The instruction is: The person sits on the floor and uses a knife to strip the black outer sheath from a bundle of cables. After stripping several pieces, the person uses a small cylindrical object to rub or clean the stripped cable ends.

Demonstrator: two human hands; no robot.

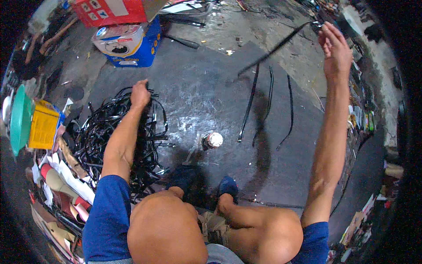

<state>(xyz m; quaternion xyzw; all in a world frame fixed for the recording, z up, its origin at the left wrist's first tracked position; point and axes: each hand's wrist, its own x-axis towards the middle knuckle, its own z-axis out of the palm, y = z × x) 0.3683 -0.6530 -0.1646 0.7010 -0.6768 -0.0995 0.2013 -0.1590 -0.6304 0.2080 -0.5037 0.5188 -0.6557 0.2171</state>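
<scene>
My right hand is raised at the far right, its fingers pinched on one end of a thin black strap. The strap slants down to the left, its other end above the dark sheet. At the left, my left hand is at the far side of a tangled pile of black straps. Its fingers are curled on strands there; the fingertips are partly hidden. Three more loose straps, among them a near one, lie roughly lengthwise on the sheet between my hands.
A small white-topped container stands on the sheet before my feet. Beyond the pile are a blue and white box and a red box. A yellow tin with a green lid-like disc and scraps lie left.
</scene>
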